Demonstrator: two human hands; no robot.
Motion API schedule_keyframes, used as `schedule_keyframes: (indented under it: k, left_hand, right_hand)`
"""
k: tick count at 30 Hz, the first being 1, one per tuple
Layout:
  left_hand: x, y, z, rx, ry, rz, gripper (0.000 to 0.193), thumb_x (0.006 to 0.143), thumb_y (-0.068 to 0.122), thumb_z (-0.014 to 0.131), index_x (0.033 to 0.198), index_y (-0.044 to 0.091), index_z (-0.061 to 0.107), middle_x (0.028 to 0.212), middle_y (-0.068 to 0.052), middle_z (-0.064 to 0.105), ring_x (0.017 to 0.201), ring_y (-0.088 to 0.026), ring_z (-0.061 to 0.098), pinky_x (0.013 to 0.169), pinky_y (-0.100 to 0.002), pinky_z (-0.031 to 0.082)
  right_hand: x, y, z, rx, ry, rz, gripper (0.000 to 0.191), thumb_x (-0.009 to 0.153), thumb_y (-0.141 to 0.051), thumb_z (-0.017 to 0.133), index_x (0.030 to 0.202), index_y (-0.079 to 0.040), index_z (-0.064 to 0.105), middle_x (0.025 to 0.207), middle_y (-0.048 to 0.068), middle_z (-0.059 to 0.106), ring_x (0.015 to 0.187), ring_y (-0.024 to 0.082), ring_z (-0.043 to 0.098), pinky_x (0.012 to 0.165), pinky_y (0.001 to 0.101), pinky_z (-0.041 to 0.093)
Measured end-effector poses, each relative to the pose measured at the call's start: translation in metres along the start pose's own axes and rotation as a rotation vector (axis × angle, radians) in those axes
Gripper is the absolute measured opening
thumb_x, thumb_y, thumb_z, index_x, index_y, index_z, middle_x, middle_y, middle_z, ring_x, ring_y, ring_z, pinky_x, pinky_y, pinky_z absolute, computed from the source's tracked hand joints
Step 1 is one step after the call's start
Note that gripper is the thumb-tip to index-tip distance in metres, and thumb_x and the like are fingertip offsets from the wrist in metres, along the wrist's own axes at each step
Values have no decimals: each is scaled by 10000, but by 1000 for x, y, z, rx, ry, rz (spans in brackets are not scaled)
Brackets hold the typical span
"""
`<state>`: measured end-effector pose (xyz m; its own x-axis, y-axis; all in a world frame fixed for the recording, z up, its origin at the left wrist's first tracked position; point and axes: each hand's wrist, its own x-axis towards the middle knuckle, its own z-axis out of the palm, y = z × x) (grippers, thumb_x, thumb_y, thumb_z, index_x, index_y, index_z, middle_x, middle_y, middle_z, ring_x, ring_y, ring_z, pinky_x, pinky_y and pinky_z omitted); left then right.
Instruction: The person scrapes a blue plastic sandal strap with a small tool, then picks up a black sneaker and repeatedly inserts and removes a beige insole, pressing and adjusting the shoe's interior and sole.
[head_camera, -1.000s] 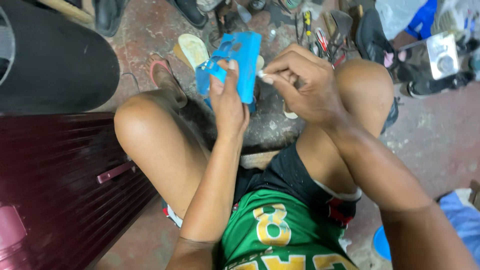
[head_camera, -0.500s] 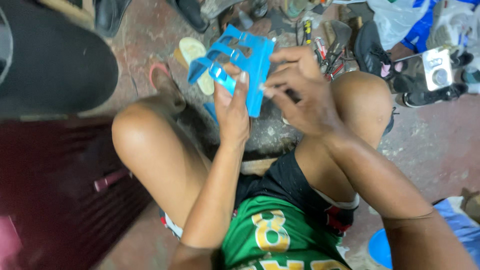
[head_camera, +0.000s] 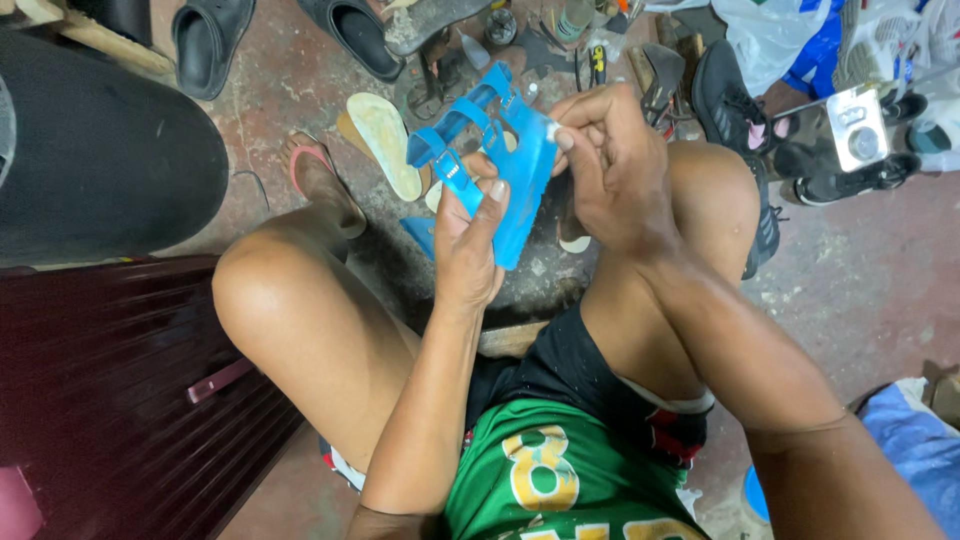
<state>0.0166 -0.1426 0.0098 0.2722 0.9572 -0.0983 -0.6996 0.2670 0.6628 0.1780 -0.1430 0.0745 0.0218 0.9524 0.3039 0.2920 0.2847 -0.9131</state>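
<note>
Down the left side of my view, the biggest things are a dark red ribbed panel (head_camera: 110, 400) filling the lower left and a broad black rounded object (head_camera: 100, 150) above it in the upper left. Across the middle and upper part I see the stained concrete floor (head_camera: 860, 280), strewn with footwear and tools. Near the top left lie two black slides (head_camera: 210, 40), one beside the other, and just below them, left of centre, a pale loose insole (head_camera: 392, 145) rests next to a foot in a pink-strapped flip-flop (head_camera: 318, 175). At the upper right I make out a black sneaker with pink lining (head_camera: 728, 105) and, further right, a small silver boxy device (head_camera: 858, 128) sitting among more dark shoes. In the upper centre of the frame, raised between the two bare knees, is the blue strapped sandal (head_camera: 500, 160), tilted with its buckled straps toward the upper left and its sole edge toward the camera. My left hand (head_camera: 468, 245) is wrapped around the lower part of that sandal, fingers curled over the sole with the thumb along its edge. My right hand (head_camera: 610, 170) is just to the right of it, thumb and forefinger pinched together at the sandal's upper right edge; whatever sits between those fingertips is too small for me to tell.
</note>
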Motion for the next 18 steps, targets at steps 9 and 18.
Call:
schedule_keyframes:
  k: [9, 18]
  left_hand:
    - [5, 61, -7, 478, 65, -129, 430, 999, 291, 512, 1332, 35, 603, 1142, -168, 718, 926, -247, 687, 823, -356, 561]
    - [-7, 52, 38, 1182, -201, 637, 414, 929, 129, 614, 1332, 40, 583, 1330, -212, 639, 1277, -368, 602, 1149, -445, 442]
  right_hand:
    - [5, 22, -24, 462, 98, 219, 97, 1162, -83, 561, 1180, -18, 492, 910, 90, 691, 768, 120, 679, 689, 225, 546]
    - [5, 23, -16, 447, 57, 327, 132, 1110, -127, 600, 1155, -35, 516, 800, 41, 643, 593, 90, 588, 537, 207, 465]
